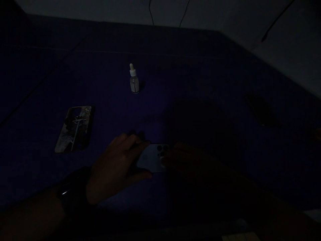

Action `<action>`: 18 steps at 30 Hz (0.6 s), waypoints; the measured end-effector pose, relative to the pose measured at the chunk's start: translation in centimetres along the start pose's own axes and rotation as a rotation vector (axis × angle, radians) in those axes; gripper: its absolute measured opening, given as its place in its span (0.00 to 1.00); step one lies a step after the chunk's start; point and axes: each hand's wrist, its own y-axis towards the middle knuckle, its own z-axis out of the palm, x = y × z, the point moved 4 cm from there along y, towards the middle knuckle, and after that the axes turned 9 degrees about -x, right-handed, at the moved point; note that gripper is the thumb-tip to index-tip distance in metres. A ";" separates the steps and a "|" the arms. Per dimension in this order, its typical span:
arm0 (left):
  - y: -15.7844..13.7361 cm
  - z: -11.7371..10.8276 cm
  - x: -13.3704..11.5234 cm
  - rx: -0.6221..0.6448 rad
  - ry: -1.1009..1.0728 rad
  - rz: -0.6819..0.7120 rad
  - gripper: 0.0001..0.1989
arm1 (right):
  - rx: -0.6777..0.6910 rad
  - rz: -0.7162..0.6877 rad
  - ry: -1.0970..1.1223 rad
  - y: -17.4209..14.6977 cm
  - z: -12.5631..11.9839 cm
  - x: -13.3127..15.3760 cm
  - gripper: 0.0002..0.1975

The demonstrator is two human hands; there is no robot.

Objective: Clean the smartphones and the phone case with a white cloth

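A pale smartphone [147,159] lies back side up on the purple surface, its camera lenses at the right end. My left hand [117,160] grips its left end, thumb along the near edge and fingers along the far edge. In deep shadow, my right hand [185,159] has its fingers drawn together over the camera lenses. A small pale patch shows under those fingertips; what it is I cannot make out. Left of my hands rests a patterned phone case [74,130] with a camera cutout. Beyond the phone a small clear dropper bottle [134,83] stands upright with its white cap on.
The picture is very dark. A dark flat object [262,108] lies on the purple tabletop [160,100] at the right. Pale walls [112,13] with thin hanging cables border the back and right. At the bottom edge sits a pale, partly cut-off object [240,237].
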 end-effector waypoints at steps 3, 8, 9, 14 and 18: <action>0.1 -0.1 -0.1 0.001 -0.010 0.005 0.32 | -0.042 -0.006 -0.034 0.7 0.2 0.1 0.15; 0.1 0.1 0.0 -0.003 -0.004 -0.004 0.32 | 0.076 0.055 -0.018 -1.1 -1.0 -0.4 0.13; 0.1 0.1 0.0 -0.003 -0.005 0.000 0.32 | 0.080 0.060 -0.016 -1.4 -1.1 -0.4 0.13; 0.1 0.1 -0.1 -0.014 -0.006 0.009 0.31 | -0.022 0.066 -0.004 -0.3 -0.2 -0.5 0.13; 0.2 0.1 -0.1 -0.006 0.017 0.010 0.31 | -0.058 0.154 -0.024 1.1 0.8 -1.6 0.12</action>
